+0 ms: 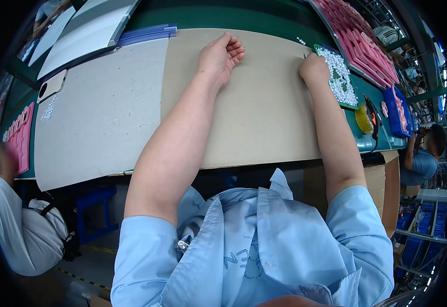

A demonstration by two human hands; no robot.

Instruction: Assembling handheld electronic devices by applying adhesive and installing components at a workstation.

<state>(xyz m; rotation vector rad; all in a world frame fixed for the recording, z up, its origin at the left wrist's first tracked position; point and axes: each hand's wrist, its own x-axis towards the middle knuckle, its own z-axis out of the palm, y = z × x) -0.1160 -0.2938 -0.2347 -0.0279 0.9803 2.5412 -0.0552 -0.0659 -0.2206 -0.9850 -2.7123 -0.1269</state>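
Observation:
My left hand [220,60] is raised over the beige cardboard sheet [264,112], palm turned to the right and fingers loosely curled, with nothing visible in it. Farther right, my right hand [315,70] is closed at the left edge of a green tray [350,106]. A thin dark tip [305,55] sticks out past its fingers; the rest of that tool is hidden. Many small white pieces [338,77] fill much of the tray.
Pink molded trays [362,48] are stacked behind the green tray. Yellow tape [363,118], a glue gun [373,115] and a blue bin [398,112] lie to the right. At left are a grey sheet [105,107], a phone-shaped plate [52,86] and white pieces [48,109]. Co-workers sit both sides.

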